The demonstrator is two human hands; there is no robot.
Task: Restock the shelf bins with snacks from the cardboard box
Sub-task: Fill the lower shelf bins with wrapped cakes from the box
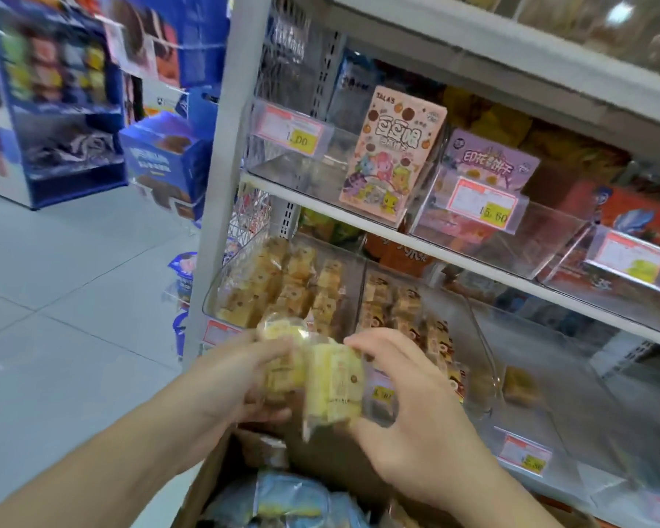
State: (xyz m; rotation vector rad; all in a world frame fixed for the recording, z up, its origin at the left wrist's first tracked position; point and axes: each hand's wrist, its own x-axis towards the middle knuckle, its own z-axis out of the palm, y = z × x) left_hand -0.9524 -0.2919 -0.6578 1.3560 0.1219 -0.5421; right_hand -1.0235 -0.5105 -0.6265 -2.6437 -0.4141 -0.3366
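Both hands hold a bunch of yellow wrapped snack cakes (321, 379) in front of the lower shelf. My left hand (241, 379) grips the bunch from the left, and my right hand (408, 405) pinches it from the right between thumb and fingers. Just behind them stands a clear bin (282, 287) full of the same yellow cakes, with a second bin (404, 310) of brown-printed cakes next to it. Below my hands the open cardboard box (214, 474) shows blue and clear snack packets (282, 501).
A clear bin (542, 375) right of the filled ones holds only a piece or two. The upper shelf (321, 207) carries a pink cartoon snack box (389, 158), a purple box (488, 161) and price tags. Blue display stands (54, 108) line the tiled aisle on the left.
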